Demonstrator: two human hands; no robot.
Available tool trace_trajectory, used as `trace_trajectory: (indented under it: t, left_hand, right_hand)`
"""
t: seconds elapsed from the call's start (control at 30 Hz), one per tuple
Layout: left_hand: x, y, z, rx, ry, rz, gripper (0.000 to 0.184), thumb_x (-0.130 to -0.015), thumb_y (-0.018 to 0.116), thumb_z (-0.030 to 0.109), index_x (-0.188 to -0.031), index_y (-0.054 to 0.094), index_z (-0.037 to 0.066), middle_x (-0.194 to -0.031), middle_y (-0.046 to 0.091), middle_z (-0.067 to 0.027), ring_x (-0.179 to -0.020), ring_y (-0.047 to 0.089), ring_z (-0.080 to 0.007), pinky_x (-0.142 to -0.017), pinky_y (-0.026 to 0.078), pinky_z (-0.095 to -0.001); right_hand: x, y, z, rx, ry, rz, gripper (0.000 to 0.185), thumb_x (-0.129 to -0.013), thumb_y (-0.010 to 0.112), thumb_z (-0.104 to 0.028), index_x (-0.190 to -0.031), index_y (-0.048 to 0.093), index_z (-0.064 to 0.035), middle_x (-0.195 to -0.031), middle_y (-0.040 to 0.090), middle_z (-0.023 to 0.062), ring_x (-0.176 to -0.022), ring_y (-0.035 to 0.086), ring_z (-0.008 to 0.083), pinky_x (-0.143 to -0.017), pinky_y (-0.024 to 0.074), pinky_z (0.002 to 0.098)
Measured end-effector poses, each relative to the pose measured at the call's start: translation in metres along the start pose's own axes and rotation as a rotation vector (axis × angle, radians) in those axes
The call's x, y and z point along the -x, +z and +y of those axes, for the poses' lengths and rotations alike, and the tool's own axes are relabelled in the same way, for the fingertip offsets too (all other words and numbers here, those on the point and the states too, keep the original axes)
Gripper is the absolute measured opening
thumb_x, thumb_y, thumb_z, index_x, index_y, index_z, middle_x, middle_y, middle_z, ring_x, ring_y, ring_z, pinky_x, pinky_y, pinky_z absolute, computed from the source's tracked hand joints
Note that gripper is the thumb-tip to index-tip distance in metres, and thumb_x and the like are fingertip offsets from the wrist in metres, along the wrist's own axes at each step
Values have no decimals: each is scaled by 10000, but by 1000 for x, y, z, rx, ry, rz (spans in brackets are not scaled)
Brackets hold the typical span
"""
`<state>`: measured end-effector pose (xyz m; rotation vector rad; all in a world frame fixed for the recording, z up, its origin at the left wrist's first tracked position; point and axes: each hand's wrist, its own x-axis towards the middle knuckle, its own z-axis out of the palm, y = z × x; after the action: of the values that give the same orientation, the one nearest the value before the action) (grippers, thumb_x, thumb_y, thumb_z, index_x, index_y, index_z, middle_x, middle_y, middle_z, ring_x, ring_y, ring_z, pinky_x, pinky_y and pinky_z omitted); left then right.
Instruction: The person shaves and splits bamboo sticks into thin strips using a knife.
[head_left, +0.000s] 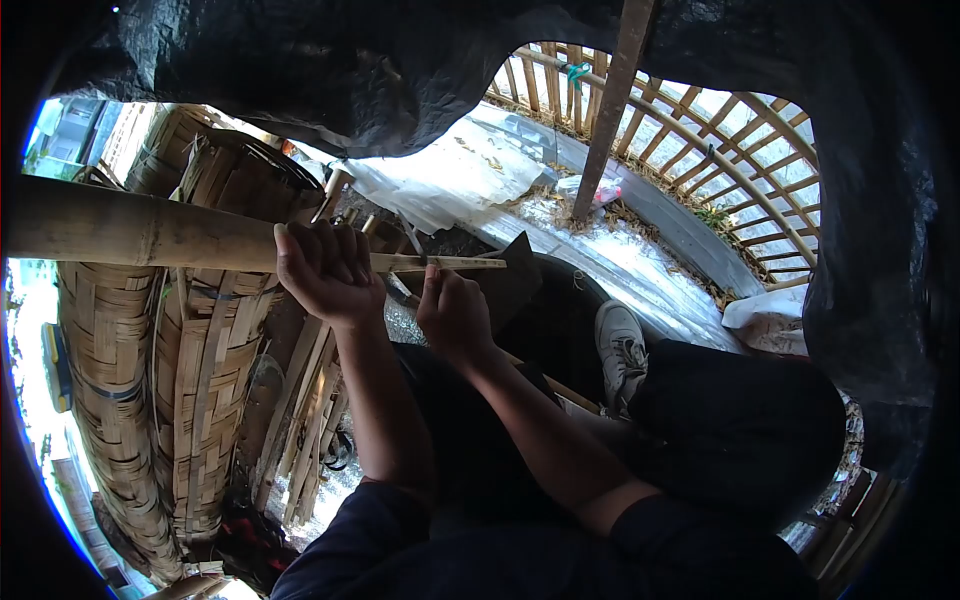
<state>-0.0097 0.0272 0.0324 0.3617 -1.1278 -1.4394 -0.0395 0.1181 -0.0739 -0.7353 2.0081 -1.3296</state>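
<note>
A thick bamboo pole (pixel 150 228) comes in from the left edge and runs across in front of me. Its far end narrows to a pale, cut tip near the middle of the view. My left hand (pixel 332 268) is closed around the pole just before the narrow part. Close to that tip, my right hand (pixel 455 312) is closed in a fist, thumb up against the bamboo's lower edge. A thin, greyish blade, seemingly a knife (pixel 411 234), sticks up past the bamboo above this fist; its handle is hidden in the fingers.
Tall woven bamboo rolls (pixel 110 370) stand at the left, beside several bamboo strips (pixel 305 440). Dark plastic sheeting (pixel 300 70) hangs overhead, and a brown post (pixel 612 120) slants down. Behind is a bamboo lattice fence (pixel 740 165). My shoe (pixel 622 350) rests right of centre.
</note>
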Motion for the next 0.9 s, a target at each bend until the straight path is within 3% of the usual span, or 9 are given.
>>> trace_trajectory:
  t: [0.1, 0.2, 0.3, 0.33, 0.47, 0.6, 0.77, 0.83, 0.9]
  left_hand:
    - [-1, -3, 1, 4, 6, 38, 455, -1000, 366, 359, -589, 304, 174, -425, 229, 49, -312, 165, -54, -294, 168, -202]
    - [-2, -8, 2, 17, 5, 36, 450, -999, 371, 359, -593, 311, 175, -427, 228, 49, -313, 168, -53, -296, 170, -202]
    - [-1, -2, 1, 27, 2, 10, 447, -999, 370, 362, -597, 314, 175, -429, 229, 49, -315, 173, -52, -298, 176, -201]
    - [1, 0, 1, 20, -9, 0, 447, -999, 369, 365, -598, 314, 175, -431, 231, 48, -317, 177, -52, -299, 179, -201]
    - [-1, -6, 4, 14, -17, 12, 449, -999, 376, 364, -599, 313, 172, -432, 237, 46, -317, 185, -52, -300, 181, -202]
    - [-4, -5, 3, 25, -6, 46, 453, -1000, 384, 360, -596, 309, 170, -428, 233, 47, -315, 185, -53, -302, 177, -202]
    - [0, 1, 2, 0, 3, -30, 458, -1000, 379, 359, -591, 305, 169, -424, 231, 48, -313, 177, -55, -302, 177, -201]
    - [0, 0, 3, 20, -13, 22, 462, -1001, 379, 358, -588, 302, 167, -424, 233, 47, -311, 170, -53, -302, 175, -203]
    - [-2, -1, 2, 24, -11, 26, 463, -1000, 380, 359, -587, 300, 168, -424, 233, 48, -311, 170, -53, -303, 173, -204]
  right_hand:
    - [-10, 4, 25, 133, -49, 104, 443, -973, 382, -299, -775, 629, 11, -715, 643, 254, -721, 651, 420, -681, 543, 488]
    - [-3, -8, -5, 268, -10, -33, 417, -969, 401, -284, -749, 603, 7, -694, 635, 248, -710, 646, 429, -643, 536, 493]
    - [17, -4, -40, 27, -222, 64, 364, -961, 438, -216, -719, 593, 8, -673, 616, 245, -686, 624, 433, -629, 504, 501]
    - [14, -3, -34, -2, -102, 58, 369, -962, 433, -211, -715, 589, 15, -664, 609, 242, -688, 620, 436, -627, 499, 502]
    - [-21, 8, 39, 63, -45, 13, 462, -975, 389, -283, -701, 596, 26, -718, 635, 264, -731, 642, 439, -691, 519, 519]
    - [-1, -17, -29, 200, 30, -131, 462, -975, 393, -290, -710, 606, 23, -709, 638, 252, -736, 647, 432, -703, 524, 507]
    - [-9, 9, 13, 108, -52, 154, 437, -975, 393, -260, -710, 592, 26, -673, 610, 275, -725, 627, 451, -686, 514, 510]
    - [-16, -4, 10, 49, -69, 80, 408, -971, 405, -242, -721, 600, 14, -671, 613, 269, -712, 627, 449, -668, 519, 507]
    - [-13, -13, -7, 225, 15, -57, 389, -964, 411, -244, -733, 606, 3, -719, 639, 243, -707, 644, 426, -639, 543, 483]
